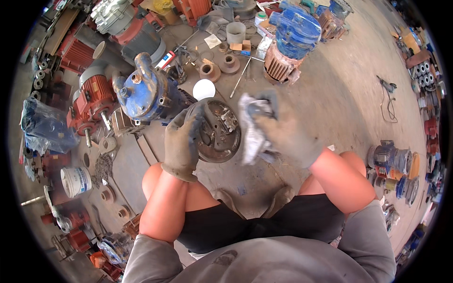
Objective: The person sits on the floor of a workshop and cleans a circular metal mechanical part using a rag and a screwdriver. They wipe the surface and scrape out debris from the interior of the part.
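In front of my knees, my gloved left hand (183, 141) grips the left rim of a round, dark metal pump cover (218, 134), its recessed face turned up toward me. Dirt or greasy lumps show inside the recess. My gloved right hand (285, 127), smeared by motion, clutches a crumpled whitish rag (253, 134) just right of the cover, with a gap between them. Beyond my left hand, a blue pump (146, 99) with a curved pipe stands on the floor. A white disc (204, 89) lies just past the cover's far edge.
A blue pump with a rusty motor (283, 61) stands far ahead. Red motors (96, 96) and a white bucket (75, 182) are at left. Flanged metal rings (210, 71) and a thin rod (239, 78) lie ahead. A corded tool (387, 86) rests at right.
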The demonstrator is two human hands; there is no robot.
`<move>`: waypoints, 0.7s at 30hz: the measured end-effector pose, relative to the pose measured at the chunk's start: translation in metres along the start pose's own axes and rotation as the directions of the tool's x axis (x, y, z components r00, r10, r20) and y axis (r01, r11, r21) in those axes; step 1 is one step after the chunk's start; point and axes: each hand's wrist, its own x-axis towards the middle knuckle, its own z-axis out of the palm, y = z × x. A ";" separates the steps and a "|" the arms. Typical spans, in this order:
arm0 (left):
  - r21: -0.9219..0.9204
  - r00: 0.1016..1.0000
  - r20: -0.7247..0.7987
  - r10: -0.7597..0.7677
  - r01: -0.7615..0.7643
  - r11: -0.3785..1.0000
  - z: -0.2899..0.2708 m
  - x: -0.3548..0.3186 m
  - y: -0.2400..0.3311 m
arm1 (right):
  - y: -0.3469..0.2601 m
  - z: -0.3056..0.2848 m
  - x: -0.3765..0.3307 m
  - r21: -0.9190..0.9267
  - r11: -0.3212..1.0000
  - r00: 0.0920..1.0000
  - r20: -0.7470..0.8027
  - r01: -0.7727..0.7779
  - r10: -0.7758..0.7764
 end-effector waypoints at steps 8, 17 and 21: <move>-0.047 0.995 0.003 0.096 -0.095 0.994 0.031 -0.004 -0.003 | -0.010 0.047 0.021 -0.300 0.826 0.845 -0.100 0.478 -0.525; -0.119 0.979 -0.116 0.167 -0.180 0.976 0.012 -0.003 0.006 | -0.018 0.059 -0.020 -0.126 0.858 0.866 0.119 0.498 -0.485; -0.170 0.984 -0.061 0.166 -0.174 0.970 0.006 -0.007 0.009 | -0.026 0.038 -0.028 -0.186 0.890 0.875 0.348 0.417 -0.337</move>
